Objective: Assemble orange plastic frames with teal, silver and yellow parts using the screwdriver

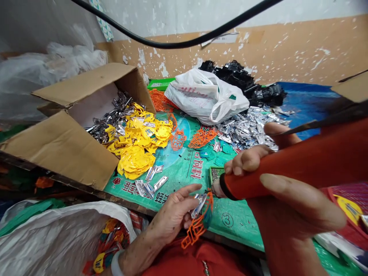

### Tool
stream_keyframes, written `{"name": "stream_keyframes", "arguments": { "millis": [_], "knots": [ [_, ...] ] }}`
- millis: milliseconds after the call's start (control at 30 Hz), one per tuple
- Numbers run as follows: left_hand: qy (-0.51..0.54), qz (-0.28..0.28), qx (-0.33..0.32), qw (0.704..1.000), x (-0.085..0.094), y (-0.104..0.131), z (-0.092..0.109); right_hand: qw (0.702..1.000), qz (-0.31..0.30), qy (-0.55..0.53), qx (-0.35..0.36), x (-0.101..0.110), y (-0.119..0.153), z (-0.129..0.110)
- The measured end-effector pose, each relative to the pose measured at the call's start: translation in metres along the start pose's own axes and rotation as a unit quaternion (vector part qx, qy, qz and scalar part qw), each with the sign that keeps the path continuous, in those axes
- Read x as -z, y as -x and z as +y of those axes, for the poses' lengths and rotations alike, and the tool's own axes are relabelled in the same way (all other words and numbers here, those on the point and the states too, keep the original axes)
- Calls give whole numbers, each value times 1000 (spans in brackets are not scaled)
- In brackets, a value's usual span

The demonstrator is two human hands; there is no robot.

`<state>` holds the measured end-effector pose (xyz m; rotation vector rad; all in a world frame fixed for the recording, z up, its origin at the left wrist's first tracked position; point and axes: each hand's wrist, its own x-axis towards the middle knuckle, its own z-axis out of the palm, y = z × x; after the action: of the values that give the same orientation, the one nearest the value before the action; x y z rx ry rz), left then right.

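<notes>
My left hand (175,214), at the lower middle, pinches an orange openwork plastic piece (197,228) together with a silvery metal-like part (199,206). In my right hand (287,184), at the right, is a red cylindrical tool (299,157) with a black ring near its tip, pointing left. The tool's tip is beside the upper end of the orange piece; whether they touch is unclear. Just behind the tip sits a small green tray (213,173) of tiny metal pieces. Several loose silvery parts (149,188) lie on the green sheet (184,168), left of my left hand.
An open cardboard box (86,153) spills yellow pieces (135,157) at the left. A white plastic bag (204,96), silvery parts (250,126) and black pieces (235,76) lie behind. A large sack (66,234) stands at lower left. A black cable (178,45) hangs across the top.
</notes>
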<state>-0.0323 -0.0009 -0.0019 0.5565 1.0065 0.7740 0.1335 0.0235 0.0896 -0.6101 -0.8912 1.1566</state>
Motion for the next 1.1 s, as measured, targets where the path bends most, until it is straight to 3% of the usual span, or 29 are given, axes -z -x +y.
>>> {"name": "stream_keyframes", "arguments": {
  "millis": [200, 333, 533, 967, 1100],
  "knots": [
    [-199, 18, -73, 977, 0, 6, 3, 1000, -14, 5, -6, 6, 2, -1],
    [-268, 19, -83, 960, -2, 5, 3, 1000, -12, 11, -13, 6, 6, 2],
    [-248, 8, -46, 968, -7, 5, 6, 999, -21, 4, -24, 7, 10, 6],
    [-247, 11, -48, 968, -9, 1, 9, 994, -102, 40, -31, 13, 11, 10],
    [-220, 3, -49, 974, -10, 0, 9, 993, -97, 62, -32, 12, 10, 11]
  ]
}}
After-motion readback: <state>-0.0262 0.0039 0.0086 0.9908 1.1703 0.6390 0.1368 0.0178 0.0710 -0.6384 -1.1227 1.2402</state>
